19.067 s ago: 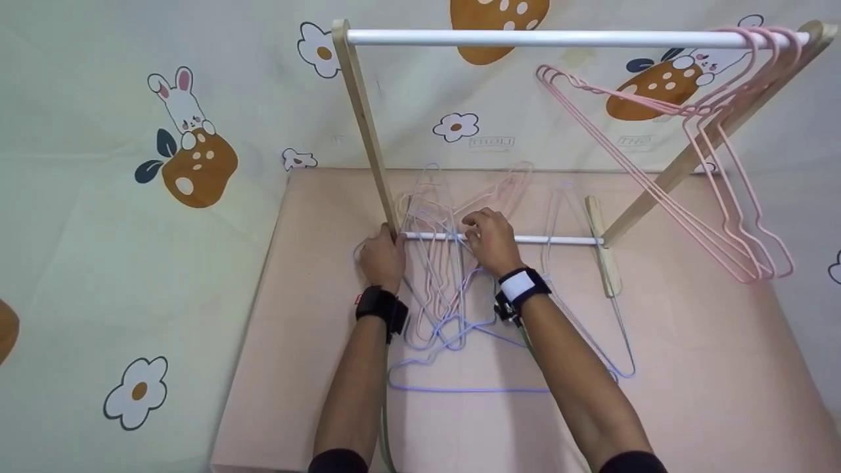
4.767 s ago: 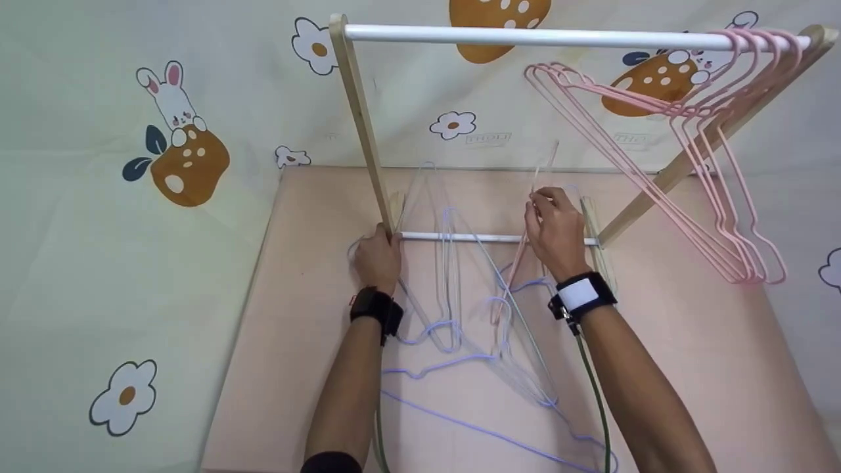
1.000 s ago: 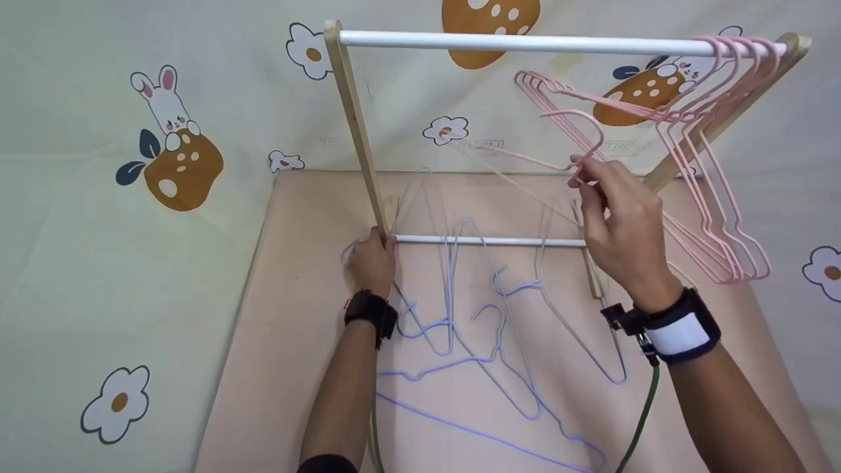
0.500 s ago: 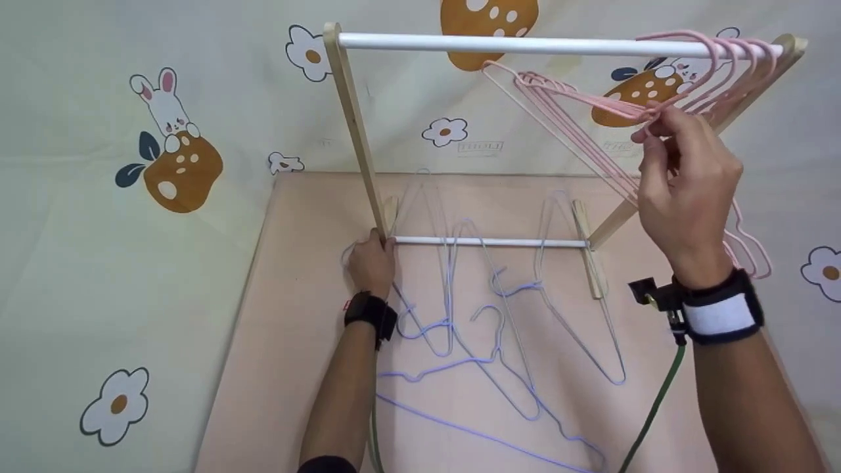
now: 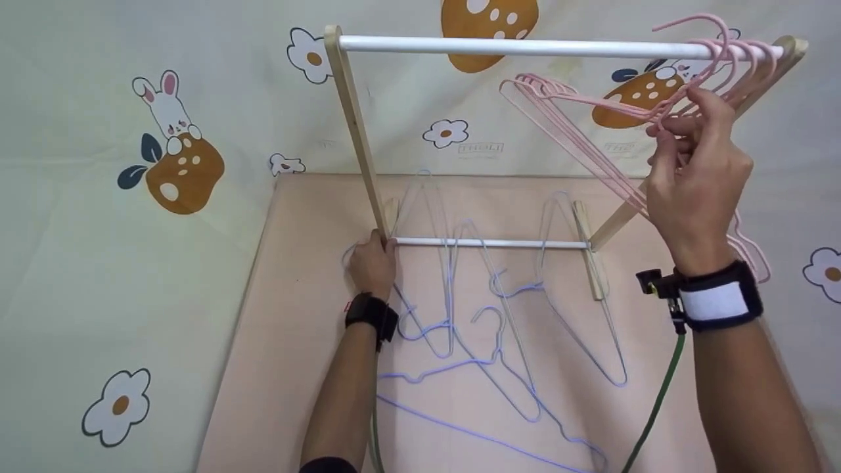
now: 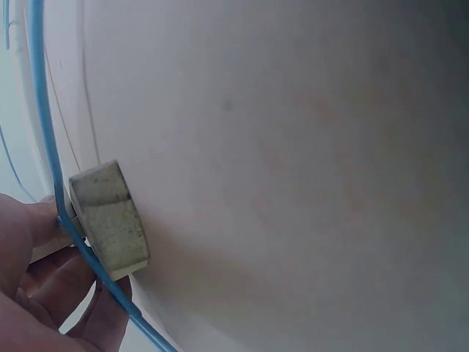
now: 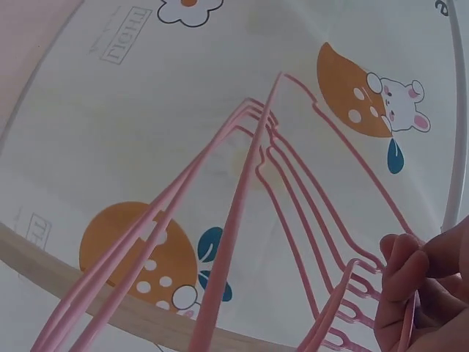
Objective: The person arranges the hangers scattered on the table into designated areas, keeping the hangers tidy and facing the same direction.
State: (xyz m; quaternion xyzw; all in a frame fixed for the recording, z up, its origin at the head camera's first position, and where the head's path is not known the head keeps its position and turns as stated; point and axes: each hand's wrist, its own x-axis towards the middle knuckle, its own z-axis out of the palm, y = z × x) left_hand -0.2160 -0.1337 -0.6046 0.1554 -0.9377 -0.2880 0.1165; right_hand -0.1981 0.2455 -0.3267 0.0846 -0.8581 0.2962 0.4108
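Note:
My right hand (image 5: 703,171) pinches a pink wire hanger (image 7: 238,198) near its neck, at the right end of the rack. The hook curves above the white top rod (image 5: 499,46); whether it straddles the rod I cannot tell. Just behind hang several more pink hangers (image 5: 545,89). Low on the left, my left hand (image 5: 372,266) grips the foot of the rack's wooden post (image 5: 358,131). In the left wrist view, fingers lie around the wooden piece (image 6: 110,216), and a blue hanger (image 6: 45,117) crosses in front of them.
Several blue hangers (image 5: 503,328) lie overlapping on the pink surface (image 5: 289,387), some across the rack's lower white rod (image 5: 486,244). A wooden foot (image 5: 594,272) supports the right side. Behind hangs a printed cloth (image 5: 210,295); a green cable (image 5: 657,407) trails from my right wrist.
Over the last second my right hand carried the pink hanger up and right to the rod; its hook then rose slightly. More pink hangers hang there than 19 seconds ago. My left hand stayed put.

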